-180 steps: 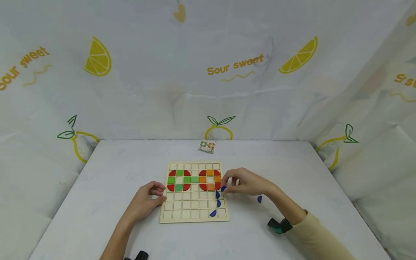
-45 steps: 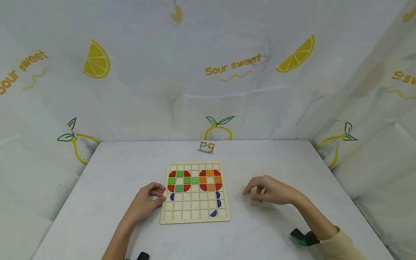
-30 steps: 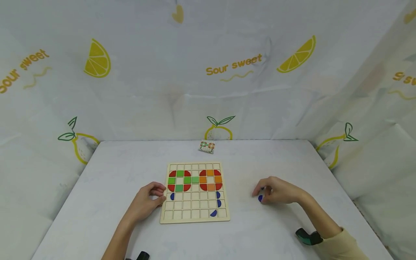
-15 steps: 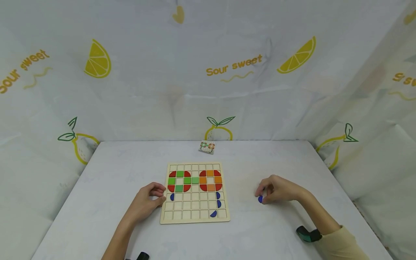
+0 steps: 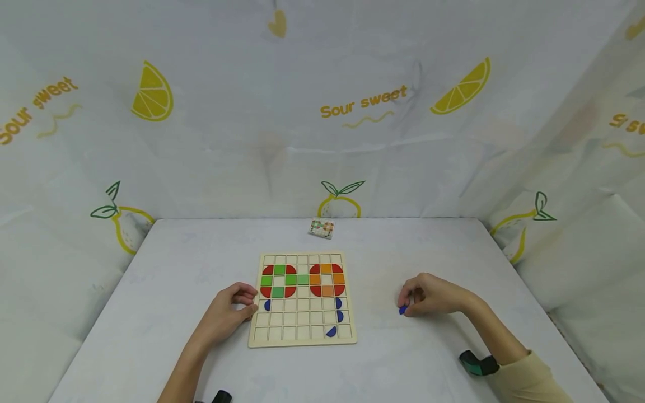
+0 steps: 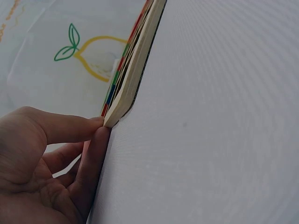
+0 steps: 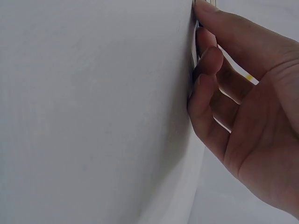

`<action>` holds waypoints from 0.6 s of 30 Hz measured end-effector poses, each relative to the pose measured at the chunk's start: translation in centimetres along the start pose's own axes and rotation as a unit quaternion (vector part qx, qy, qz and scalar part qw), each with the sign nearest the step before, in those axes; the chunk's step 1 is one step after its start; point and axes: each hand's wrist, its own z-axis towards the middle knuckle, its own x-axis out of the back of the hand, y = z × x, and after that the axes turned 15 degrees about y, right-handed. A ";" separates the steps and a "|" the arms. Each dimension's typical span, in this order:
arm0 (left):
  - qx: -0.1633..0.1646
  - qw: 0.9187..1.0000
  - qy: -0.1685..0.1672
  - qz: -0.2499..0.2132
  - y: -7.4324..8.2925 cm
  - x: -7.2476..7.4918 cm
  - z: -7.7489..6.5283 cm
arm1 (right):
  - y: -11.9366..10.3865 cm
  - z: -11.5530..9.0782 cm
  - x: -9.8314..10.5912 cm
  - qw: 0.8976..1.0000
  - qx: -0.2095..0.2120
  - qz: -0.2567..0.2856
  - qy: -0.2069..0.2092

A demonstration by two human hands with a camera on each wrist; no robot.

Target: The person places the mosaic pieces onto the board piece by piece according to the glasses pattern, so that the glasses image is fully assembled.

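A square wooden grid board [image 5: 302, 318] lies on the table in the head view. Its cells bear red quarter-round, green and orange square tiles, and several blue half-round tiles low on both sides. My left hand [image 5: 228, 313] pinches the board's left edge; in the left wrist view the thumb and forefinger meet at the board's edge [image 6: 125, 100]. To the right of the board, my right hand [image 5: 432, 294] pinches a loose blue half-round tile [image 5: 402, 309] at the table surface. The right wrist view shows that hand [image 7: 252, 107] with curled fingers; the tile is mostly hidden there.
A small pattern card [image 5: 321, 228] with a matching coloured picture lies behind the board near the table's back edge. A white lemon-print cloth [image 5: 302, 129] hangs behind the table [image 5: 201, 252]. Each wrist wears a dark camera band.
A blue half-round tile now lies in the board's left column. My right hand has moved right, away from the board, and its fingers have closed on the loose blue tile. The left hand stays put.
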 end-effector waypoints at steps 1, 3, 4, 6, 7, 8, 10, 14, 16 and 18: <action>-0.001 1.000 0.000 0.001 0.0 0.0 0.0 | -0.1 0.1 -0.1 1.000 0.001 -0.002 0.000; -0.001 1.000 0.001 -0.001 -0.1 -0.1 0.0 | -0.4 0.4 -0.2 1.000 0.003 -0.010 0.001; -0.002 1.000 0.000 -0.001 -0.1 -0.1 0.0 | -0.6 0.5 -0.3 1.000 0.004 -0.013 0.003; -0.004 1.000 -0.001 -0.001 0.0 -0.1 0.1 | -1.1 0.9 -0.5 1.000 0.002 -0.019 0.007; -0.004 1.000 -0.002 -0.002 0.0 -0.1 0.1 | -1.4 1.2 -0.7 1.000 0.000 -0.022 0.008; -0.004 1.000 -0.003 -0.004 0.0 -0.1 0.1 | -1.7 1.5 -0.8 1.000 -0.001 -0.024 0.010; -0.004 1.000 -0.004 -0.003 0.0 -0.1 0.1 | -2.5 2.2 -1.0 0.999 -0.010 -0.028 0.012; -0.002 1.000 -0.002 0.001 0.0 -0.1 0.1 | -3.9 3.7 -1.6 0.999 -0.023 -0.041 0.017; -0.001 1.000 -0.001 0.003 0.0 -0.1 0.0 | -4.5 4.6 -1.9 0.998 -0.023 -0.048 0.017; -0.001 1.000 0.000 0.003 0.0 -0.1 0.0 | -5.1 5.4 -2.3 0.998 -0.018 -0.051 0.014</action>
